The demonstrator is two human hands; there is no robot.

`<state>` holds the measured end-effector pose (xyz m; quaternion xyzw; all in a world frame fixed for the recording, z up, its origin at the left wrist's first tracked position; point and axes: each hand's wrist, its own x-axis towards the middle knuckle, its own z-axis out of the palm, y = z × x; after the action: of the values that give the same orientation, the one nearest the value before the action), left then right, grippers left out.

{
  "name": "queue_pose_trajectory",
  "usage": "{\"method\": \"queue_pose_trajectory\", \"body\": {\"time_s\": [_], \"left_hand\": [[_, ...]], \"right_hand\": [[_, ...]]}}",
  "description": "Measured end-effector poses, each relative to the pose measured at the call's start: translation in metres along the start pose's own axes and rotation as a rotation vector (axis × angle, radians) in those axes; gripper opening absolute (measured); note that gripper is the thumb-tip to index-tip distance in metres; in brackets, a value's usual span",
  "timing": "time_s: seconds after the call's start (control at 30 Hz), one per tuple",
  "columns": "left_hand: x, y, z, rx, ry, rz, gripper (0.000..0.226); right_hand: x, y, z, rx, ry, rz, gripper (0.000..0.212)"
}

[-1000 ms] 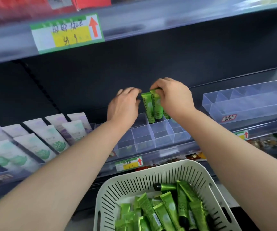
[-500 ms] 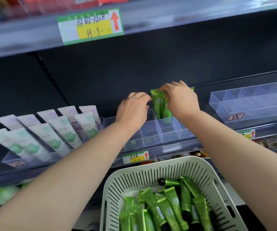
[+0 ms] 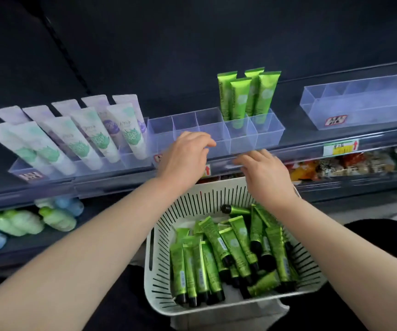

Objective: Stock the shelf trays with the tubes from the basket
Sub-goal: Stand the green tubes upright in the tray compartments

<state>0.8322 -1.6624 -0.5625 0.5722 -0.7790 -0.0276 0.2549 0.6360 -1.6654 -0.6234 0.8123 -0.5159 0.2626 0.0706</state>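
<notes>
Several green tubes [image 3: 248, 96] stand upright in the right-hand compartments of the clear divided tray [image 3: 268, 130] on the shelf. Below it, a white slotted basket [image 3: 155, 266] holds several more green tubes [image 3: 219, 256] with black caps, lying loose. My left hand [image 3: 184, 156] hovers in front of the tray's empty left compartments, fingers loosely curled, holding nothing. My right hand [image 3: 264, 174] is above the basket's far rim, fingers relaxed and empty.
A tray of white tubes [image 3: 73, 139] with green and purple prints stands to the left. An empty clear tray [image 3: 359, 103] sits on the shelf at the right. Bottles [image 3: 25, 220] lie on the lower shelf at the left; packaged goods [image 3: 336, 166] at the right.
My right hand let go of the green tubes, which now stand in the tray. Both hands have drawn back and down toward the basket. The view has tilted downward.
</notes>
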Motion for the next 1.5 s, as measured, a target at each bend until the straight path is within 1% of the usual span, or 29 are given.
{"method": "queue_pose_trajectory", "body": {"time_s": [0.07,0.13,0.23,0.33,0.4,0.47,0.63,0.77,0.87,0.93,1.03,1.13,1.2,1.3,1.33,1.37,1.43,1.5], "left_hand": [[-0.023,-0.004,0.013,-0.019,-0.06,-0.031,0.026],[-0.045,-0.009,0.029,-0.021,-0.142,-0.076,0.025],[-0.072,-0.014,0.053,0.001,-0.341,-0.172,0.026],[-0.095,-0.017,0.077,0.016,-0.526,-0.259,0.026],[-0.106,-0.021,0.092,0.004,-0.604,-0.287,0.028],[-0.112,-0.023,0.103,-0.007,-0.649,-0.313,0.029],[-0.112,-0.023,0.122,-0.021,-0.676,-0.375,0.029],[-0.111,-0.026,0.13,-0.03,-0.682,-0.373,0.029],[-0.11,-0.025,0.134,-0.025,-0.703,-0.351,0.029],[-0.109,-0.024,0.136,-0.022,-0.72,-0.346,0.029],[-0.106,-0.018,0.139,-0.005,-0.748,-0.332,0.031],[-0.102,-0.011,0.147,0.045,-0.794,-0.291,0.032],[-0.097,-0.005,0.153,0.085,-0.827,-0.289,0.044],[-0.09,0.005,0.163,0.143,-0.921,-0.341,0.071],[-0.088,0.008,0.166,0.167,-0.96,-0.349,0.074],[-0.087,0.011,0.168,0.19,-0.975,-0.351,0.074],[-0.089,0.014,0.173,0.212,-0.955,-0.363,0.065],[-0.09,0.014,0.177,0.186,-0.92,-0.416,0.045]], "right_hand": [[-0.024,-0.001,0.012,0.004,-0.087,0.009,0.038],[-0.043,-0.002,0.023,0.002,-0.243,0.031,0.04],[-0.063,0.002,0.04,-0.014,-0.538,0.097,0.044],[-0.074,0.004,0.054,-0.051,-0.748,0.15,0.042],[-0.078,0.003,0.064,-0.074,-0.842,0.145,0.045],[-0.081,0.002,0.074,-0.093,-0.911,0.138,0.05],[-0.081,0.0,0.094,-0.096,-1.022,0.123,0.058],[-0.079,0.0,0.102,-0.122,-1.034,0.133,0.059],[-0.079,0.002,0.106,-0.149,-1.014,0.121,0.043],[-0.078,0.004,0.105,-0.134,-1.004,0.121,0.036],[-0.069,0.009,0.094,-0.078,-1.045,0.126,0.036],[-0.056,0.015,0.073,0.081,-1.102,0.24,0.023],[-0.052,0.017,0.057,0.147,-1.042,0.282,0.019],[-0.053,0.018,0.038,0.172,-0.831,0.321,0.016],[-0.056,0.019,0.035,0.186,-0.753,0.337,0.016],[-0.058,0.02,0.032,0.201,-0.687,0.353,0.015],[-0.063,0.022,0.029,0.221,-0.611,0.381,0.015],[-0.064,0.024,0.028,0.238,-0.584,0.39,0.015]]}}
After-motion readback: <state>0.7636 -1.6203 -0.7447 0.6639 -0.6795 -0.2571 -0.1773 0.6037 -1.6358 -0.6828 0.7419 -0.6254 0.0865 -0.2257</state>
